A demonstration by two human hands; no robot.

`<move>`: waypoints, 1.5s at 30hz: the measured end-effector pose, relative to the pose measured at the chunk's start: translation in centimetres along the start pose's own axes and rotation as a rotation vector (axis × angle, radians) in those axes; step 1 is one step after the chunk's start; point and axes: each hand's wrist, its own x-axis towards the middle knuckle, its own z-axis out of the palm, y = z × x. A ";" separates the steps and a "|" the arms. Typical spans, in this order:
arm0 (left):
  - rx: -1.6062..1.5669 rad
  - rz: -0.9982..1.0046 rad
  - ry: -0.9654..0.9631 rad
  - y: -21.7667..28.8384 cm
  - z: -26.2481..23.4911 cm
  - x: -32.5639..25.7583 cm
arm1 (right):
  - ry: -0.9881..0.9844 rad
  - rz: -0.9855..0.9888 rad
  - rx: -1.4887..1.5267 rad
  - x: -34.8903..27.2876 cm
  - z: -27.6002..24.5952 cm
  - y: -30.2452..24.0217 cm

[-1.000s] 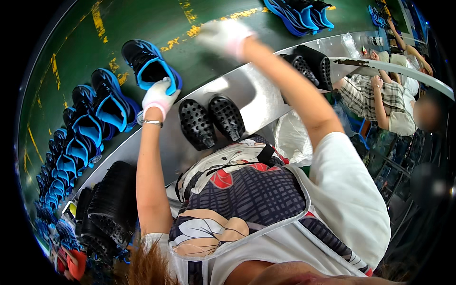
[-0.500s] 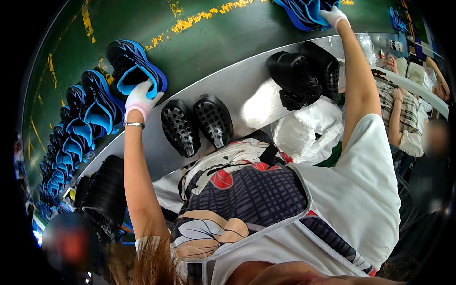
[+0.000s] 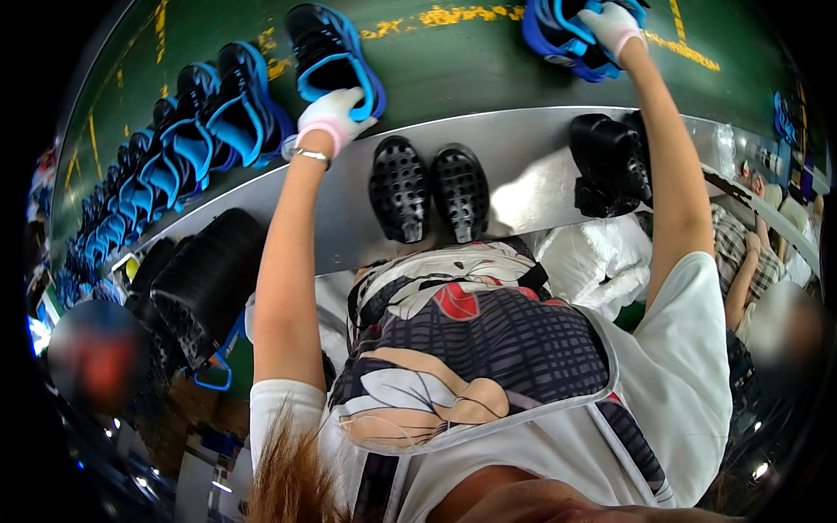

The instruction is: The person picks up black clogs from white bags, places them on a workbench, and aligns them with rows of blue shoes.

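Closest to us, at six o'clock, our patterned apron (image 3: 471,349) fills the view, and just past it a pair of black perforated clogs (image 3: 429,192) lies untouched on the grey metal ledge (image 3: 523,166). Reaching to eleven o'clock, our gloved left hand (image 3: 331,118) rests on the heel of a black-and-blue sandal (image 3: 331,52) on the green belt (image 3: 453,61); we cannot tell how far its fingers are closed. Farther off at one o'clock, our right hand (image 3: 610,26) closes over a blue sandal pair (image 3: 567,35) by its straps. These look like light moulded foam, springy rather than fragile, so we judge the straps or heel rim the surest hold.
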 end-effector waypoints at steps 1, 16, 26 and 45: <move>-0.011 0.034 0.011 0.1 0.1 0.9 | -0.034 -0.127 -0.112 0.3 1.5 0.1; -0.132 -0.120 0.327 0.0 0.4 -5.2 | -0.071 -0.354 0.138 -15.4 5.3 -16.5; -0.583 -0.146 0.692 2.9 4.4 -13.2 | -0.293 -0.682 0.088 -28.4 5.8 -17.1; -0.563 -0.207 0.581 7.2 8.2 -17.0 | -0.288 -0.689 0.183 -28.9 7.0 -16.0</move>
